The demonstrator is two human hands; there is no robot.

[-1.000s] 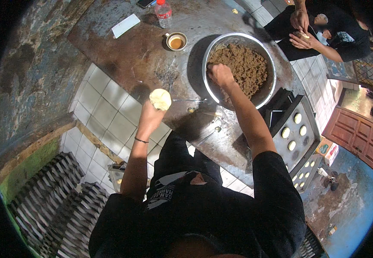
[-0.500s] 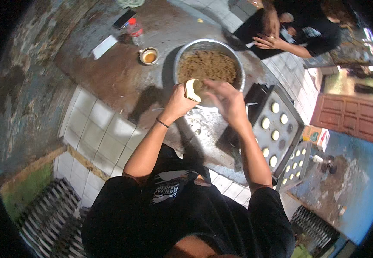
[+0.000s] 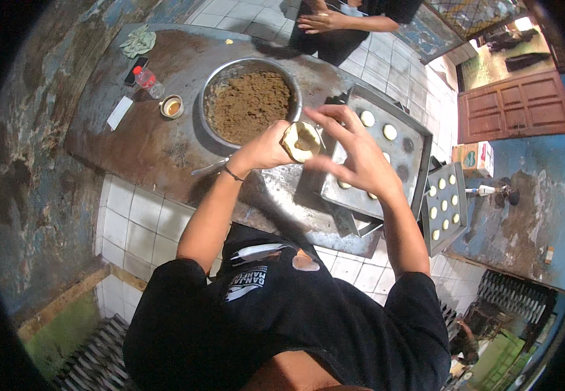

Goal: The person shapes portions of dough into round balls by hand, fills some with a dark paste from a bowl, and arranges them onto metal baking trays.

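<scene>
Dough [image 3: 300, 141] cupped in your left hand [image 3: 270, 148] at frame centre already holds brown filling, your right hand [image 3: 354, 156] hovering with fingers spread wide, so next comes pinching it shut.

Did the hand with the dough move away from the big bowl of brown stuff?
Yes. The left hand carried the dough piece from the tiles beside the metal bowl up to its rim.

A large metal bowl [image 3: 210, 98] of crumbly filling sits on a worn table [image 3: 132, 143]. Left of the bowl stand a small cup [image 3: 171, 106], a bottle [image 3: 146, 79] and a phone [image 3: 132, 70]. Right of the bowl lies a baking tray [image 3: 406, 163] holding dough rounds [image 3: 366, 118]. Just in front of the bowl, the left hand [image 3: 266, 148] cups a dough piece [image 3: 300, 141], the right hand [image 3: 357, 156] beside it.
</scene>
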